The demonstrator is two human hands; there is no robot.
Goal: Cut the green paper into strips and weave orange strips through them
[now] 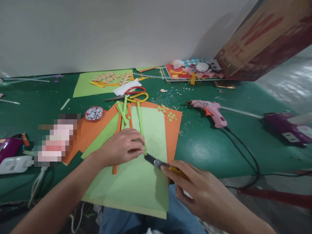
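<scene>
My right hand (pixel 192 185) is closed around a utility knife (pixel 175 170) with a yellow handle. Its dark blade reaches left to the lower end of a narrow light-green paper strip (pixel 140 118). Curled over the same strip, my left hand (pixel 124 144) grips it near that end, its fingertips partly hidden. Beneath both lie light-green paper sheets (pixel 131 191) on top of orange paper (pixel 174 130). Several loose green paper strips (pixel 123 112) and an orange strip (pixel 114 169) lie around my left hand.
Scissors (pixel 137 95) with red and yellow handles lie behind the sheets. A pink glue gun (pixel 212 112) rests to the right, its black cable trailing off the green table (pixel 200 152). To the left are a container of googly eyes (pixel 94 113) and a blurred-out phone (pixel 57 139).
</scene>
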